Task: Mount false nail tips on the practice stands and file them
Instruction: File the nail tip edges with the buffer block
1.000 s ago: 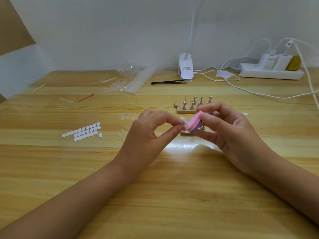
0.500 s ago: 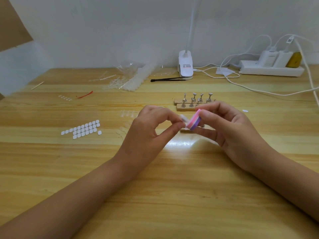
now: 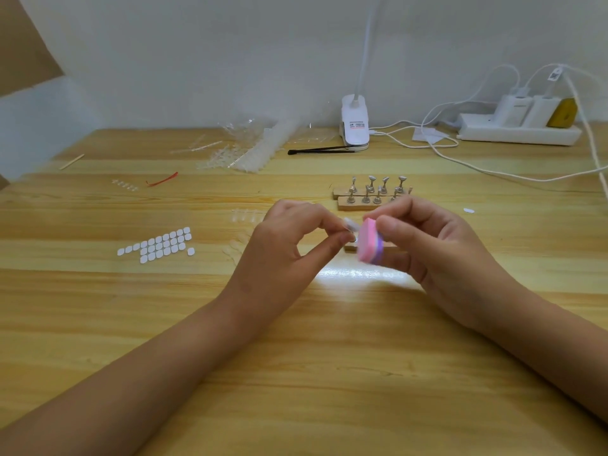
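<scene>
Nail tip (image 3: pixel 349 223) pinched in left hand (image 3: pixel 289 245), just beside pink file block (image 3: pixel 370 245) gripped by right hand (image 3: pixel 437 255).

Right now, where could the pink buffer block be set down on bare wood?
Bare table: between the forearms toward the near edge, and right of the right hand, short of the white cable. Crowded: white tabs left of the left hand, practice stands beyond both hands, clear tips at the back.
</scene>
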The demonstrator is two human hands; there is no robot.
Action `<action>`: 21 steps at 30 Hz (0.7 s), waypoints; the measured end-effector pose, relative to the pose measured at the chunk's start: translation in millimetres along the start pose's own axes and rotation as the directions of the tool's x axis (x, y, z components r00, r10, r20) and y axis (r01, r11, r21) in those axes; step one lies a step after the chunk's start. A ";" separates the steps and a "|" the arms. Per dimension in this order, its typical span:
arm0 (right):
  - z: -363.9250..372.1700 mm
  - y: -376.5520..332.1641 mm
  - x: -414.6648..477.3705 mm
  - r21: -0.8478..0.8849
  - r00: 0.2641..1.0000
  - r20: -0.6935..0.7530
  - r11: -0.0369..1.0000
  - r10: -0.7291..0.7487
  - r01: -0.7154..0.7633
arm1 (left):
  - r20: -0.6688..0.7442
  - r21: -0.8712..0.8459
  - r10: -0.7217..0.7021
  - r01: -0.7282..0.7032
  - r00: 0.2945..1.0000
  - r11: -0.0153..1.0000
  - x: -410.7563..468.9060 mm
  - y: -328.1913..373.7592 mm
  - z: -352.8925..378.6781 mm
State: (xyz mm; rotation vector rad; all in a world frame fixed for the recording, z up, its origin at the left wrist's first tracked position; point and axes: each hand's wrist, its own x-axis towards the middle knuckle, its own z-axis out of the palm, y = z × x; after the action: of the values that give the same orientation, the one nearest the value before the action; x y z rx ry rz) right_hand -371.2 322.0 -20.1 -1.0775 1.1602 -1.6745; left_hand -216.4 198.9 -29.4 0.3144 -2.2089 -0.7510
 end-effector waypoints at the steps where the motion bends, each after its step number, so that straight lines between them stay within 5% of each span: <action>1: -1.1 -0.4 1.0 0.011 0.999 -0.045 1.000 -0.004 0.005 | -0.008 -0.008 -0.004 0.004 1.000 1.000 0.1 0.3 -0.2; 21: -0.7 -2.8 3.5 0.063 0.989 -0.035 0.988 0.143 -0.141 | -0.032 -0.063 -0.088 0.086 0.996 0.994 2.2 1.1 -1.0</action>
State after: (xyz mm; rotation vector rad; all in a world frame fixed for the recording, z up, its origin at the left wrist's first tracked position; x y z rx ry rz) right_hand -373.3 319.7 -16.8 -0.9067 1.1761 -1.6155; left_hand -217.0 198.5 -26.9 0.3921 -2.1458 -0.8529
